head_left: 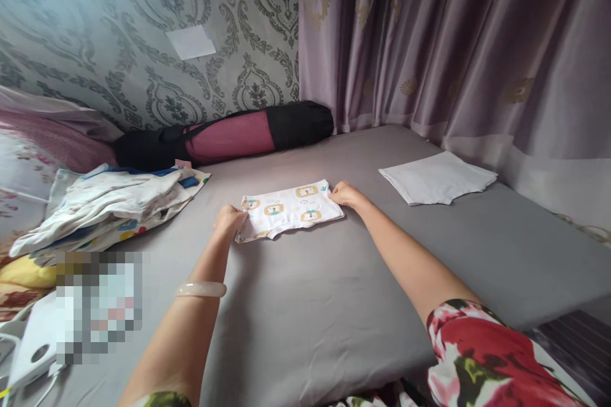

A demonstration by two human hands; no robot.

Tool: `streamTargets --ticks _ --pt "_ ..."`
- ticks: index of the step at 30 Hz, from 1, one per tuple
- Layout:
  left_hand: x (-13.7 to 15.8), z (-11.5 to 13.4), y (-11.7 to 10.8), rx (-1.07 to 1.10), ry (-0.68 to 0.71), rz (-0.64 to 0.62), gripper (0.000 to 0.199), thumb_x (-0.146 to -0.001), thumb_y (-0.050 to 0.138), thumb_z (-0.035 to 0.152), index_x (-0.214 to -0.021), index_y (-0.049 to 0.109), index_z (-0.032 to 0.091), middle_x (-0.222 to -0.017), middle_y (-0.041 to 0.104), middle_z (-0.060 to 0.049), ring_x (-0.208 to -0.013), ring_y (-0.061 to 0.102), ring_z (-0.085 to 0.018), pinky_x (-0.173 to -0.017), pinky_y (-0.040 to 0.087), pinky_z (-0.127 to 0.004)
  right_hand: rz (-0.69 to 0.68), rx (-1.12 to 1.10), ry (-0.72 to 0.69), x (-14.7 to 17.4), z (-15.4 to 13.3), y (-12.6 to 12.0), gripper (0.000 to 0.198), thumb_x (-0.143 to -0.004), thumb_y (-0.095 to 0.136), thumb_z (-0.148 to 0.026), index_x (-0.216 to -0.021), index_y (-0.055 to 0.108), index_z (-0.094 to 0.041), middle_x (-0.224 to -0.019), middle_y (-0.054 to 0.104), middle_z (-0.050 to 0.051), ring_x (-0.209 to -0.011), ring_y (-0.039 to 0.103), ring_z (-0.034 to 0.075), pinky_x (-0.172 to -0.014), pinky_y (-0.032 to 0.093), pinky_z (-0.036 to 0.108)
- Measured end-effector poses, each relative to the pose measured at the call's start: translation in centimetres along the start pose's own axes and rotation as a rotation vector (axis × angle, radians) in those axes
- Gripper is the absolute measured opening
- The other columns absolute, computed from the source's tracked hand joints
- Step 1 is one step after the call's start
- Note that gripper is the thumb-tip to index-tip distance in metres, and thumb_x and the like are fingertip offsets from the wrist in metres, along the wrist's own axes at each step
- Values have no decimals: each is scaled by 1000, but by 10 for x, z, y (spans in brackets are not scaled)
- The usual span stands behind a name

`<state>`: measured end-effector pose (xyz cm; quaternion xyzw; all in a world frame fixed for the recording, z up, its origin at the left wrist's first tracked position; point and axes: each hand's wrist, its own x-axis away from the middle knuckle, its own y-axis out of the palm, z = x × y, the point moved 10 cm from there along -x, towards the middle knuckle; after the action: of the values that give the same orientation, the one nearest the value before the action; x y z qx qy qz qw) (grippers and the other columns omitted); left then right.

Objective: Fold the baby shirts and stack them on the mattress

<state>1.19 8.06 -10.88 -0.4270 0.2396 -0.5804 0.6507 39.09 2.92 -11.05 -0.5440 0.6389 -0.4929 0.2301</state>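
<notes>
A small pair of white children's shorts (286,210) with orange lion prints is stretched flat just over the grey bed sheet, about the middle of the view. My left hand (230,221) pinches its left edge, thumb on top. At the opposite edge my right hand (348,194) is closed on the cloth near a small green print. Whether the shorts touch the sheet all along cannot be made out. To the right lies a plain white folded garment (438,179), shaped like shorts, apart from both hands.
A heap of clothes (109,203) lies at the left. Behind it, a long black and maroon bag (229,137) rests against the patterned wall. Purple curtains (405,44) hang at the back right. A white device with cables (45,331) sits at the lower left on the grey sheet (296,305).
</notes>
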Motion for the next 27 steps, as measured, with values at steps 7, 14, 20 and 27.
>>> streamTargets --ticks 7,14,20,27 --pt "16 5 -3 94 -81 -103 20 -65 67 27 -51 56 17 -42 48 1 -46 46 -15 -48 31 -25 -98 -305 140 9 0 1 20 -79 70 -25 -65 61 -14 -45 50 -1 -40 45 9 -42 31 20" --pt "17 10 -12 159 -48 -160 21 -53 78 30 -61 64 17 -52 57 0 -58 54 -17 -53 36 -24 -149 -505 209 26 0 3 32 -82 68 -18 -56 50 -16 -40 41 -6 -37 35 5 -36 22 18" --pt "32 48 -35 145 51 -127 23 -52 80 34 -60 68 17 -51 54 0 -53 46 -14 -49 32 -25 -126 -622 195 31 5 -6 30 -84 68 -18 -59 51 -15 -43 44 -7 -37 33 4 -36 21 17" --pt "54 116 -48 163 209 -116 28 -54 79 42 -67 72 19 -47 45 3 -46 33 -10 -46 23 -25 -52 -662 162 30 39 -48 26 -83 68 -20 -63 53 -15 -44 44 -7 -39 35 4 -37 20 18"
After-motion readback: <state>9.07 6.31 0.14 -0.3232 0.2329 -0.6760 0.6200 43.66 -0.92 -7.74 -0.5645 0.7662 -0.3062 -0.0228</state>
